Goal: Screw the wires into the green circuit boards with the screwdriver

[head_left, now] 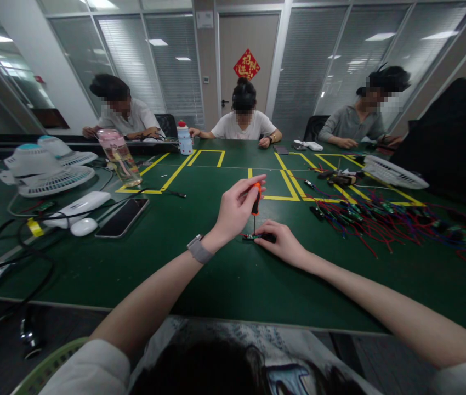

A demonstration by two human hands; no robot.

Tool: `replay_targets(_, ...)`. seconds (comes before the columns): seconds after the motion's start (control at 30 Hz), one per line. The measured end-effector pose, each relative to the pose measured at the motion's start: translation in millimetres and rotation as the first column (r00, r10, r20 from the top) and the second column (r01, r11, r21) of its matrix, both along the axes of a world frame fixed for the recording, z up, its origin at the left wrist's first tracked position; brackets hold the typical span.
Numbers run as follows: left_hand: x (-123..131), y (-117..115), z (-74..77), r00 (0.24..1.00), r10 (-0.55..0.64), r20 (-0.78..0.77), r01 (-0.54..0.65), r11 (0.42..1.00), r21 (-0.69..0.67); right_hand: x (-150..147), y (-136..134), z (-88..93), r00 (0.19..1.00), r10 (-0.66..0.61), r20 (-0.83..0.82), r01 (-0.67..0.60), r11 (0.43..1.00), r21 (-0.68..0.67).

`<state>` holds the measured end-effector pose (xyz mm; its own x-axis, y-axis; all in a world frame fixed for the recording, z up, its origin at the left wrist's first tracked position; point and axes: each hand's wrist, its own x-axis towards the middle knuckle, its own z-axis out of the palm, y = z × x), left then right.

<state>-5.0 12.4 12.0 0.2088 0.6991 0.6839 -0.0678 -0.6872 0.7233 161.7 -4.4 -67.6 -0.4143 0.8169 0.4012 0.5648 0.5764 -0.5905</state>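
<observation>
Forearms reach in: left hand [235, 211] pinches a tiny orange-handled screwdriver [256, 198] upright, tip on a small black circuit board [257, 237] lying on the green bench [200, 263]. Fingers of the right hand [283, 242] pin the board's right side. I'd guess it's light, stiff and fragile, so grip the edges.

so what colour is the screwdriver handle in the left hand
The screwdriver handle in the left hand is orange and black, best in the head view.

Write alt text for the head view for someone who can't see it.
The left hand holds an orange-handled screwdriver upright on a small black part that the right hand steadies on a green table. Three people sit opposite.
</observation>
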Motion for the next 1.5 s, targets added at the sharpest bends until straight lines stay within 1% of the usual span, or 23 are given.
replay_targets(0.13, -0.5, 2.8, -2.3, 0.992, 0.126, -0.026, -0.124, 0.99, 0.069, -0.1, -0.2, 0.2, 1.0, -0.004, 0.008, 0.004, 1.0, 0.006)
replay_targets(0.2, -1.2, 3.9, -3.0, 0.986, 0.163, -0.027, -0.16, 0.984, 0.082, 0.0, 0.2, -0.5, 1.0, -0.005, 0.015, 0.005, 1.0, 0.012)
replay_targets(0.27, -1.5, 3.9, -2.6, 0.989, 0.142, -0.032, -0.14, 0.987, 0.076, 0.2, 0.7, -1.4, 1.0, -0.002, 0.017, 0.001, 1.0, 0.013)
replay_targets(0.37, -0.6, 2.6, -1.1, 1.0, 0.011, -0.003, -0.011, 1.0, 0.021, 0.5, 1.2, -2.2, 1.0, 0.001, 0.013, -0.001, 1.0, 0.008)
replay_targets(0.43, 0.5, 1.6, -0.8, 0.999, -0.042, 0.025, 0.043, 0.999, -0.011, 0.5, 1.2, -2.0, 1.0, 0.001, 0.01, -0.001, 1.0, 0.005)
replay_targets(0.5, 1.2, 0.8, -1.4, 1.0, -0.014, 0.021, 0.014, 1.0, -0.009, 0.6, 1.1, -1.6, 1.0, 0.002, 0.008, -0.002, 1.0, 0.004)
replay_targets(0.63, 0.3, -0.2, -2.5, 0.993, 0.112, -0.035, -0.11, 0.992, 0.055, 0.5, 1.0, -1.2, 1.0, 0.001, 0.013, -0.001, 1.0, 0.011)
replay_targets(0.7, -0.5, -0.3, -2.0, 0.991, 0.122, -0.053, -0.118, 0.991, 0.067, 0.5, 1.1, -1.4, 1.0, 0.002, 0.013, -0.002, 1.0, 0.012)
replay_targets(0.73, -0.6, -0.2, -1.5, 0.994, 0.096, -0.05, -0.094, 0.994, 0.056, 0.5, 1.2, -1.5, 1.0, 0.002, 0.012, -0.002, 1.0, 0.011)
replay_targets(0.83, 0.3, 0.4, 0.4, 0.998, -0.053, 0.017, 0.053, 0.998, -0.037, 0.5, 1.2, -1.3, 1.0, 0.002, 0.014, -0.002, 1.0, 0.006)
replay_targets(0.87, 0.8, 0.7, 1.0, 0.996, -0.082, 0.044, 0.085, 0.994, -0.062, 0.5, 1.0, -1.0, 1.0, 0.001, 0.014, -0.001, 1.0, 0.005)
replay_targets(0.9, 1.3, 0.8, 1.4, 0.995, -0.085, 0.058, 0.089, 0.993, -0.076, 0.5, 0.8, -0.6, 1.0, 0.0, 0.014, 0.0, 1.0, 0.003)
replay_targets(1.03, 1.3, 0.8, 1.7, 0.998, 0.037, 0.041, -0.034, 0.998, -0.058, 0.4, 0.0, 0.7, 1.0, -0.003, 0.008, 0.003, 1.0, 0.002)
replay_targets(1.13, -0.1, 0.8, 0.6, 0.997, 0.076, 0.022, -0.076, 0.997, -0.026, 0.6, 0.1, 0.3, 1.0, 0.002, 0.009, -0.002, 1.0, 0.014)
replay_targets(1.17, -0.3, 0.8, 0.3, 0.997, 0.075, 0.01, -0.075, 0.997, -0.004, 0.6, 0.2, -0.1, 1.0, 0.004, 0.01, -0.004, 1.0, 0.018)
replay_targets(1.23, -0.2, 0.9, 0.0, 0.999, 0.034, -0.001, -0.034, 0.999, 0.015, 0.8, 0.5, -0.9, 1.0, 0.006, 0.013, -0.007, 1.0, 0.021)
replay_targets(1.33, 1.2, 0.7, -0.2, 0.998, -0.057, 0.031, 0.058, 0.997, -0.048, 0.9, 0.7, -1.7, 1.0, 0.004, 0.018, -0.005, 1.0, 0.018)
replay_targets(1.4, 1.8, 0.6, -0.4, 0.999, -0.041, 0.032, 0.043, 0.996, -0.076, 1.0, 0.6, -1.7, 1.0, 0.004, 0.016, -0.004, 1.0, 0.013)
replay_targets(1.5, 0.9, 1.1, -0.5, 0.999, 0.048, 0.001, -0.048, 0.997, -0.054, 0.9, 0.4, -1.2, 1.0, 0.003, 0.01, -0.003, 1.0, 0.005)
